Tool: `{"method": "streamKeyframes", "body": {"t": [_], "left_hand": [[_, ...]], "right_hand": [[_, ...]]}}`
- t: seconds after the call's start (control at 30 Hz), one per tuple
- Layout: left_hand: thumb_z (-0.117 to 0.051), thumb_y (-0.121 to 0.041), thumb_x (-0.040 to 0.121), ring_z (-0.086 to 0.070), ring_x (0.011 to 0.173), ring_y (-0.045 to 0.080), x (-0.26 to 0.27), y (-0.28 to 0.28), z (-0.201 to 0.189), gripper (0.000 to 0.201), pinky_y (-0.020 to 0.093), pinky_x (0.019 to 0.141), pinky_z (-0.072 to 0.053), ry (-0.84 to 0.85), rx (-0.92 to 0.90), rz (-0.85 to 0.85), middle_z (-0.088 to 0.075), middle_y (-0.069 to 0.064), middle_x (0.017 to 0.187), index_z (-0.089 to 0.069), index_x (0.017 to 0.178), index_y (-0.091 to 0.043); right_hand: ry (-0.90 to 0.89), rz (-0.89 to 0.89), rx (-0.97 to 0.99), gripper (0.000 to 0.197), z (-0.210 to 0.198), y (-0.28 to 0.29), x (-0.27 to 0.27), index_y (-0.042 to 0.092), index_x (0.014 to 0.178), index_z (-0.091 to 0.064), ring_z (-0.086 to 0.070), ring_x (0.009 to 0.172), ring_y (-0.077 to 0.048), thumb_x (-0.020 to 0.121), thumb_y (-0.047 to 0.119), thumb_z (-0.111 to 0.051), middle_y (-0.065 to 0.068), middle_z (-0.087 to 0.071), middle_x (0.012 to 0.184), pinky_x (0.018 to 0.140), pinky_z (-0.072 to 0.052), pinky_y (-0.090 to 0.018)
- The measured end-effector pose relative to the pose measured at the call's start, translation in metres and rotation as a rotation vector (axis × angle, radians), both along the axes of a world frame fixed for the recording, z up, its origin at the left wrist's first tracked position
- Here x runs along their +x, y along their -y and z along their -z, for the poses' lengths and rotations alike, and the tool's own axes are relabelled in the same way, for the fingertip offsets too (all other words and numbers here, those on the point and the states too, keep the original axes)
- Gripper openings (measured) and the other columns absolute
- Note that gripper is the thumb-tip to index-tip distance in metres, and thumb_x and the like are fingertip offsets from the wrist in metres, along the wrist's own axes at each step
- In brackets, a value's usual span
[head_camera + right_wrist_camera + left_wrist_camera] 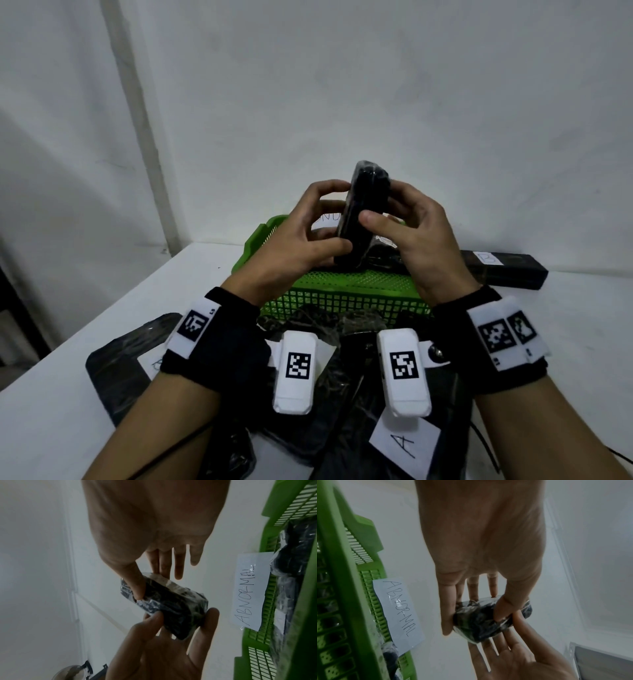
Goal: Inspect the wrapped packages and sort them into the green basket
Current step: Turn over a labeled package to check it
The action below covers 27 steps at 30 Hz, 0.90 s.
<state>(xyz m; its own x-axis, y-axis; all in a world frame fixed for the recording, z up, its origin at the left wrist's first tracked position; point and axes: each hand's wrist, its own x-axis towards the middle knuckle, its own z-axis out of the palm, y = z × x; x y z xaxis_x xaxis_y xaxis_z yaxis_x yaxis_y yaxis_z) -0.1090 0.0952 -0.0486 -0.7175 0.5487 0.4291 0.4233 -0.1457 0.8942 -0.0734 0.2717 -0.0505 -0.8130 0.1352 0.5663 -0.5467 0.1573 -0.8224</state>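
A black wrapped package [363,212] is held upright above the green basket [342,291], pinched between thumb and curled fingers of the left hand [301,240] and the right hand [418,236]; so it's mid-inspection, looks like. A few wrapped bundles are already seen inside the basket, while more packages [359,445] are left in front of it; the "ABNORMAL" label [399,609] on the basket's far wall is only readable from the wrist views.

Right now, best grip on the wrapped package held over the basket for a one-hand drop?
Probably the wrapped package by its two long flat faces at mid-length, from the right. It stands on end above the green basket; the right hand already pinches there, the left hand steadies low.
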Motion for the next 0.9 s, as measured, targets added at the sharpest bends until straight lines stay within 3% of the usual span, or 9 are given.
{"method": "streamKeyframes", "body": {"t": [0.07, 0.13, 0.27, 0.4, 0.5, 0.63, 0.73, 0.83, 0.9], "left_hand": [[-0.062, 0.012, 0.083, -0.067, 0.110, 0.016, -0.003, 0.002, 0.001, 0.069, 0.037, 0.080, -0.058, -0.057, 0.001, -0.033, -0.057, -0.004, 0.127, -0.043, 0.128, -0.035], [-0.067, 0.010, 0.078, -0.062, 0.116, 0.013, -0.004, 0.005, 0.001, 0.069, 0.035, 0.078, -0.058, -0.135, -0.020, -0.091, -0.056, -0.005, 0.127, -0.042, 0.125, -0.034], [-0.060, 0.016, 0.079, -0.052, 0.128, 0.009, -0.004, 0.009, -0.002, 0.066, 0.039, 0.085, -0.058, -0.359, -0.101, -0.192, -0.052, -0.006, 0.129, -0.042, 0.123, -0.029], [-0.054, 0.019, 0.077, -0.047, 0.133, 0.003, -0.004, 0.011, -0.003, 0.068, 0.020, 0.090, -0.052, -0.432, -0.140, -0.225, -0.055, -0.010, 0.130, -0.046, 0.124, -0.029], [-0.056, 0.012, 0.082, -0.046, 0.135, 0.002, -0.002, 0.010, -0.002, 0.067, 0.014, 0.090, -0.049, -0.454, -0.189, -0.208, -0.053, -0.013, 0.136, -0.045, 0.133, -0.031], [-0.064, -0.004, 0.091, -0.047, 0.134, 0.003, -0.004, 0.007, 0.005, 0.063, 0.020, 0.093, -0.053, -0.374, -0.267, -0.117, -0.045, -0.013, 0.146, -0.043, 0.142, -0.035], [-0.070, -0.009, 0.090, -0.053, 0.126, 0.003, -0.004, 0.006, 0.006, 0.055, 0.016, 0.084, -0.054, -0.347, -0.236, -0.156, -0.050, -0.006, 0.136, -0.050, 0.135, -0.035], [-0.061, -0.013, 0.095, -0.062, 0.115, 0.003, -0.003, 0.005, 0.003, 0.042, 0.019, 0.079, -0.054, -0.299, -0.170, -0.192, -0.057, -0.007, 0.129, -0.051, 0.129, -0.037], [-0.048, -0.009, 0.101, -0.068, 0.102, 0.006, 0.001, 0.001, -0.003, 0.035, 0.023, 0.073, -0.056, -0.161, -0.043, -0.184, -0.064, -0.003, 0.121, -0.053, 0.129, -0.029]], "right_hand": [[-0.028, 0.010, 0.086, 0.059, 0.000, 0.003, 0.002, 0.022, 0.135, -0.060, -0.059, 0.124, -0.001, 0.079, 0.023, -0.077, 0.010, -0.070, 0.126, 0.108, -0.041, -0.035], [-0.012, -0.085, 0.090, 0.054, -0.001, 0.004, 0.005, 0.027, 0.133, -0.058, -0.058, 0.126, -0.004, 0.082, 0.026, -0.073, 0.012, -0.068, 0.128, 0.106, -0.042, -0.037], [0.102, -0.289, -0.178, 0.023, -0.006, 0.005, 0.005, 0.024, 0.112, -0.064, -0.068, 0.105, -0.015, 0.092, 0.034, -0.064, 0.002, -0.071, 0.114, 0.084, -0.055, -0.037], [0.034, -0.247, -0.289, 0.014, -0.007, 0.008, 0.006, 0.016, 0.099, -0.065, -0.073, 0.088, -0.016, 0.086, 0.020, -0.067, 0.000, -0.074, 0.097, 0.068, -0.058, -0.030], [0.048, -0.203, -0.336, 0.003, -0.008, 0.005, 0.006, 0.017, 0.093, -0.064, -0.073, 0.081, -0.017, 0.095, 0.016, -0.063, 0.000, -0.074, 0.091, 0.064, -0.058, -0.029], [0.216, -0.144, -0.389, 0.025, -0.004, -0.006, 0.001, 0.018, 0.101, -0.071, -0.077, 0.084, -0.020, 0.098, 0.039, -0.059, -0.002, -0.077, 0.103, 0.069, -0.061, -0.033], [0.281, -0.148, -0.352, 0.037, -0.003, -0.010, -0.001, 0.024, 0.107, -0.073, -0.077, 0.091, -0.024, 0.097, 0.054, -0.053, 0.001, -0.079, 0.104, 0.074, -0.061, -0.037], [0.263, -0.199, -0.273, 0.036, -0.008, -0.014, 0.002, 0.024, 0.113, -0.070, -0.075, 0.095, -0.023, 0.091, 0.051, -0.063, -0.002, -0.075, 0.113, 0.078, -0.060, -0.037], [0.210, -0.198, -0.202, 0.037, -0.011, -0.018, 0.004, 0.022, 0.121, -0.067, -0.070, 0.095, -0.022, 0.086, 0.035, -0.071, -0.007, -0.072, 0.118, 0.086, -0.059, -0.041]]}}
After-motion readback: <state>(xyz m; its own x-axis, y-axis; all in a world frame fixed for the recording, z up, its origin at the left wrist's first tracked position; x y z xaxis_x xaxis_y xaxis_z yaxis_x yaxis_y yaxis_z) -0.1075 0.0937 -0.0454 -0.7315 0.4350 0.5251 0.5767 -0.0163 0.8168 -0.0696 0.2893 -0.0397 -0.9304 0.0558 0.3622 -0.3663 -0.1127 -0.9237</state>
